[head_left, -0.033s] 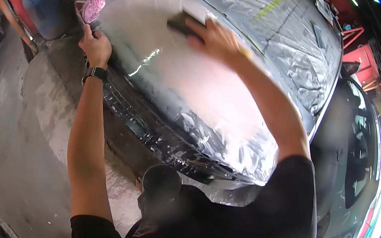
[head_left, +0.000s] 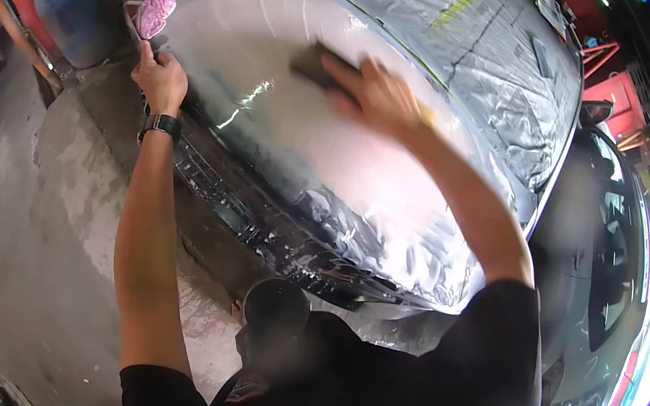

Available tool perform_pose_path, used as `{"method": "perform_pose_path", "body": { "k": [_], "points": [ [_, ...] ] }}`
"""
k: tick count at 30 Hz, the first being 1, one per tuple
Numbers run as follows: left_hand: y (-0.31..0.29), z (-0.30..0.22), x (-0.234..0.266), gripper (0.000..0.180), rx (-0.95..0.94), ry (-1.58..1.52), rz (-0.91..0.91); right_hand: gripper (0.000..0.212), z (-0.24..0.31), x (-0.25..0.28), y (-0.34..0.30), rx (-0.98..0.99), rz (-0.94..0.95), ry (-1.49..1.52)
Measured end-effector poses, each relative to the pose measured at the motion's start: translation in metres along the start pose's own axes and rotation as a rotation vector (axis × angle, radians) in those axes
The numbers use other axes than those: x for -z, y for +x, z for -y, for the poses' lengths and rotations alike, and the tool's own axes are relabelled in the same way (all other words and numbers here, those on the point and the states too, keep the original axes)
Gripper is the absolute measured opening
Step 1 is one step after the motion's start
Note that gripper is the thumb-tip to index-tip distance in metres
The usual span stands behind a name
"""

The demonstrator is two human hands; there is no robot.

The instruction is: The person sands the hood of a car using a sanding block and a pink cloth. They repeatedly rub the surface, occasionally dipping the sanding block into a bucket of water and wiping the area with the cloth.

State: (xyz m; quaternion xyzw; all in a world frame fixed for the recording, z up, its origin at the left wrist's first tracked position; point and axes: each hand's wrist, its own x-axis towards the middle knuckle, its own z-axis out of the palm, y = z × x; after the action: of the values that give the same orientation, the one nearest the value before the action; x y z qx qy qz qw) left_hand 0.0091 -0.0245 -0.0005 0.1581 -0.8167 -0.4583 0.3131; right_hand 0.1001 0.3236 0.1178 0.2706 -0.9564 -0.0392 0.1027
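Pressing a dark sponge flat against the soapy hood, the right hand lay spread over it with fingers splayed forward, gripping it from above so that its whole face met the panel; the arm was stretched well out across the car, which let it reach the far, upper part of the hood. White foam covered most of the panel, thinner near the grille, where dark paint and suds showed through. The left hand rested at the hood's left edge, loosely curled with the palm down, holding nothing that could be made out; it seemed to serve as a prop, steadying the body during the long lean. A black watch sat on that wrist. Just beyond the left hand, a pink cloth lay bunched on the hood's corner, apart from the sponge. Plastic sheeting covered the windscreen, probably to keep it dry. A blue drum stood past the car, on the wet concrete floor.
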Motion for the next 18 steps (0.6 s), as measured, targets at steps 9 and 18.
{"method": "perform_pose_path", "body": {
  "k": [9, 18],
  "points": [
    [-0.003, -0.007, -0.016, 0.059, -0.079, -0.009, -0.016, 0.055, -0.056, 0.006, -0.023, -0.139, -0.035, 0.016],
    [-0.002, -0.011, -0.006, 0.059, -0.052, 0.009, -0.066, 0.061, -0.006, 0.017, -0.133, -0.017, -0.015, 0.0]
  ]
}}
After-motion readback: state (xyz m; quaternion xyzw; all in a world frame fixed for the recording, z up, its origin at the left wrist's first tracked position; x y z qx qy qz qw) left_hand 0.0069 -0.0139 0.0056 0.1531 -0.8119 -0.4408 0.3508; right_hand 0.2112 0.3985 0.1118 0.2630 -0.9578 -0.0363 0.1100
